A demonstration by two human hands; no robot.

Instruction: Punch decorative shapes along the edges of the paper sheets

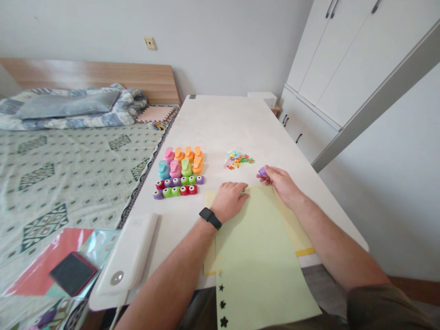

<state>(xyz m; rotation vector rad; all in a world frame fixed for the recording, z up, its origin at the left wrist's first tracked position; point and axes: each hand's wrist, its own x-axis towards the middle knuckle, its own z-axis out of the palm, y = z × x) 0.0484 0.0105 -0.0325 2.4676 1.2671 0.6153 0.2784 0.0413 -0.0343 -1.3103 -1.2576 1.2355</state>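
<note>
My right hand [280, 183] is closed round a small purple craft punch [262, 172], just beyond the top edge of a pale green sheet of paper [261, 256]. At the sheet's upper left corner, my left hand [229, 201] grips the paper between thumb and curled fingers. Flower- and star-shaped holes run down the sheet's left side, and its lower end hangs over the table edge. Under it lie yellowish sheets [302, 233]. Beyond my hands is a pile of colourful paper cut-outs [237, 159].
Larger craft punches [175, 168] and rows of small punches [176, 190] stand on the white table [227, 119] at left. Nearer me is a white machine [129, 256] with a cable. A phone [73, 273] rests on plastic-wrapped coloured paper [44, 266] upon the bed [82, 183].
</note>
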